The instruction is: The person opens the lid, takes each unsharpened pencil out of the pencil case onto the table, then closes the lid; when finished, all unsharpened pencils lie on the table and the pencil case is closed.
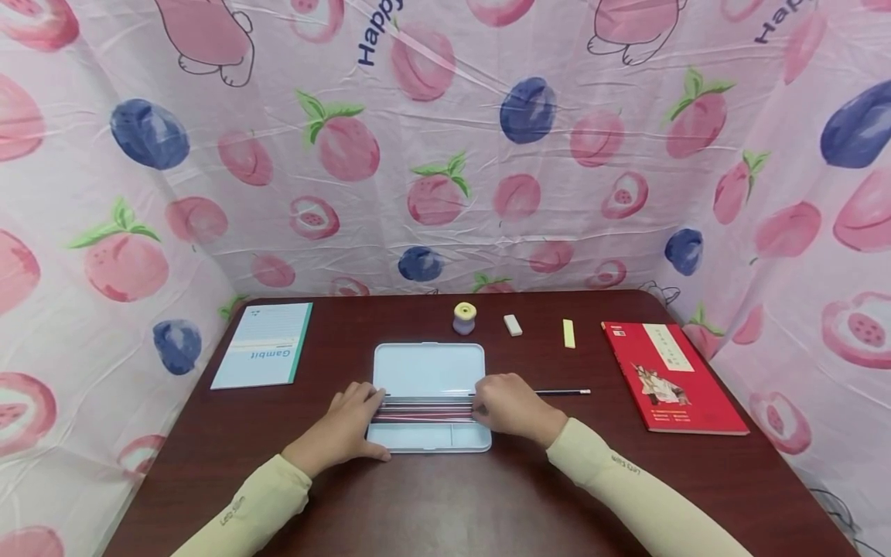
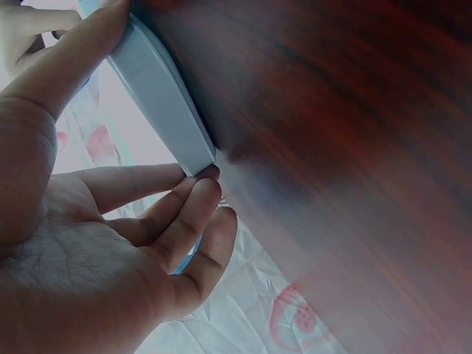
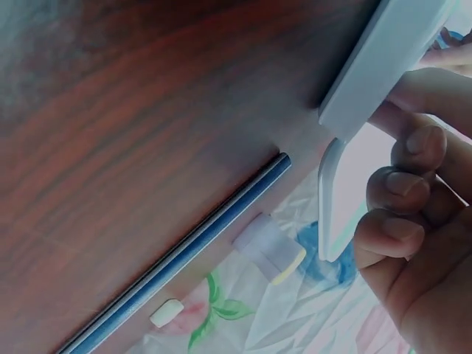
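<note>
A light blue pencil case (image 1: 428,367) lies on the table with its lid folded back, and several pencils (image 1: 428,410) lie lengthwise in its tray. My left hand (image 1: 346,425) holds the case's left end, thumb at the front edge and forefinger at the corner in the left wrist view. Over the right end of the tray is my right hand (image 1: 511,406). Its outer fingers (image 3: 402,184) are curled, while its forefinger reaches behind the case wall; whether it pinches anything is hidden. A dark pencil (image 1: 564,392) lies on the table beyond that hand.
Behind the case stand a small yellow-topped purple item (image 1: 464,319), a white eraser (image 1: 513,325) and a yellow strip (image 1: 568,333). A notebook (image 1: 264,344) lies at the left, a red book (image 1: 674,377) at the right. Patterned cloth (image 1: 445,116) surrounds the table.
</note>
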A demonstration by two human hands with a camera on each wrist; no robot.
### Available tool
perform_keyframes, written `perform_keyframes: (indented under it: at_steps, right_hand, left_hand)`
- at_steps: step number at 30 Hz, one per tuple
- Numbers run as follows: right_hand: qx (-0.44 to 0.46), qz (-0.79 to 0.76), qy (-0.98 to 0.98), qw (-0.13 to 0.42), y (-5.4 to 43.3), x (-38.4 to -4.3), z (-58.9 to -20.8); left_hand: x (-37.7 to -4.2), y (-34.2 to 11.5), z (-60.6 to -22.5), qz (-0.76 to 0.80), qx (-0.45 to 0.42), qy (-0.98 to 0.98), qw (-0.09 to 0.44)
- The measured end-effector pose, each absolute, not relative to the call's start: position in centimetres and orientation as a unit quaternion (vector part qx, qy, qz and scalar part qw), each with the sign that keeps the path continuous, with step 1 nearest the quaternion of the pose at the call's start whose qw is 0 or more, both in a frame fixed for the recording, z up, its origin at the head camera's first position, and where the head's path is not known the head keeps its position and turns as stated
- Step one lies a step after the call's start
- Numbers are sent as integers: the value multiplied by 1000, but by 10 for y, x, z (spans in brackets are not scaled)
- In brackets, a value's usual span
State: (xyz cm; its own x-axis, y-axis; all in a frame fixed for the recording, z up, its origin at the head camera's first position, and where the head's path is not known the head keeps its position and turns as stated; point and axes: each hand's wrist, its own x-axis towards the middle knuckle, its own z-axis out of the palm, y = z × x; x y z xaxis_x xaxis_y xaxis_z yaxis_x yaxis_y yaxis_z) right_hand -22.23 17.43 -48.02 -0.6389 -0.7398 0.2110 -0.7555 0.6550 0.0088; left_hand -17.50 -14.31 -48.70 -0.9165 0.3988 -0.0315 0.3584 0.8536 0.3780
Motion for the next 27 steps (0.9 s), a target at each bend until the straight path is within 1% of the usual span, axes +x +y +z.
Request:
perform_keyframes:
  at_steps: [5, 11, 14, 21, 27]
  right_hand:
    - [420, 33, -898, 126, 175, -220, -483]
    - [420, 47, -896, 134, 175, -220, -483]
    - [412, 71, -900, 121, 177, -221, -484]
    - [394, 108, -910, 70, 184, -223, -486]
    - [382, 121, -914, 60, 195, -222, -486]
  left_hand:
    - [-175, -143, -487, 186, 196, 961, 55]
    - [-175, -143, -486, 185, 200, 961, 53]
    - [-175, -143, -487, 183, 202, 961, 51]
    - [-175, -143, -485, 182, 202, 961, 53]
    - [-173, -142, -482, 188, 199, 960, 57]
